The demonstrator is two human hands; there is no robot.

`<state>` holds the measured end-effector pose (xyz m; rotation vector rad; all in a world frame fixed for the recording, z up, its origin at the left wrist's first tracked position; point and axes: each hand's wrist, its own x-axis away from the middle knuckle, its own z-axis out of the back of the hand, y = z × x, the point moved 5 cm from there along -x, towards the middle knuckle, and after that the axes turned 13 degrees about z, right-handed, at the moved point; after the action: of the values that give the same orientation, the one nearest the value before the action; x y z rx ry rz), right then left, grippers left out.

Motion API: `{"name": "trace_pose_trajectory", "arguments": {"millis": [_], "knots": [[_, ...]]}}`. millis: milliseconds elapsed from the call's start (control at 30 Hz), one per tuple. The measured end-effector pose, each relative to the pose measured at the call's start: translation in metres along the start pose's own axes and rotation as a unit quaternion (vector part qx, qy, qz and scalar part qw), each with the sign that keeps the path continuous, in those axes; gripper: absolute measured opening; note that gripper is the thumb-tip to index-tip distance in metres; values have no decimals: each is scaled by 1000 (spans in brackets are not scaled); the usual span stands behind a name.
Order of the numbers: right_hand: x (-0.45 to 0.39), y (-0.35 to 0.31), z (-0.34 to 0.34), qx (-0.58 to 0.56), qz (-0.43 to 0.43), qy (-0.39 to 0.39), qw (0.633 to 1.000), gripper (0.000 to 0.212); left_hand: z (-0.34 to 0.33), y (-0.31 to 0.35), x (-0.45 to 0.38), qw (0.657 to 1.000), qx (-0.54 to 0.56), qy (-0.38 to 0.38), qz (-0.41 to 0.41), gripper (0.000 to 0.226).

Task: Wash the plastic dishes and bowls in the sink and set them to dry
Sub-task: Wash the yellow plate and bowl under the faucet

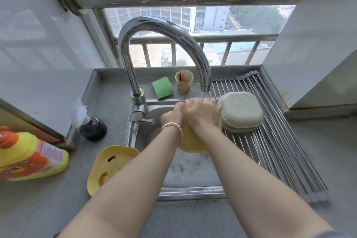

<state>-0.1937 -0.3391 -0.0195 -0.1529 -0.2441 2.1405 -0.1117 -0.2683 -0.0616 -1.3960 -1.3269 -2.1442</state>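
Note:
Over the sink (191, 192), both my hands hold a yellow plastic dish (191, 142) upright under the running tap (205, 88). My left hand (172, 115), with a pearl bracelet on its wrist, grips the dish's left edge. My right hand (202, 112) curls over its top, and water falls on the fingers. A second yellow dish (110, 166), stained brown, leans on the counter at the sink's left rim. Pale green bowls (241, 112) lie stacked upside down on the metal drying rack (280, 150) to the right.
A green sponge (162, 88) and a stained paper cup (184, 81) stand behind the sink. A yellow-orange detergent bottle (29, 156) lies at the far left, with a dark bottle (92, 127) beside the wall. Foamy water (193, 168) covers the sink bottom.

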Motion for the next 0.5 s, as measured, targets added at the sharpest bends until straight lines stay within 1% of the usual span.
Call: {"name": "trace_pose_trajectory", "arguments": {"millis": [67, 100, 133, 200, 267, 300, 333, 400, 500], "knots": [[12, -16, -13, 11, 44, 25, 999, 63, -1, -7, -3, 989, 123, -33, 69, 44], [19, -21, -19, 7, 73, 36, 997, 65, -1, -10, -6, 984, 145, -46, 89, 47], [25, -23, -22, 7, 102, 49, 994, 63, 0, -13, -9, 983, 145, -48, 99, 51], [31, -23, -28, 26, 163, 47, 985, 59, 6, -20, -15, 982, 146, -31, 113, 53], [32, -20, -33, 46, 201, -14, 978, 62, 11, -24, -17, 980, 162, -16, 114, 52], [29, -15, -34, 25, 185, -63, 980, 63, 13, -23, -16, 982, 156, -3, 103, 52], [24, -7, -32, -9, 151, -86, 985, 66, 15, -21, -14, 987, 137, 14, 82, 52], [14, 8, -26, -71, 75, -110, 989, 74, 17, -15, -8, 995, 87, 36, 37, 54], [6, 14, -20, -87, 40, -144, 985, 84, 21, -10, -8, 998, 54, 44, 12, 57]]}}
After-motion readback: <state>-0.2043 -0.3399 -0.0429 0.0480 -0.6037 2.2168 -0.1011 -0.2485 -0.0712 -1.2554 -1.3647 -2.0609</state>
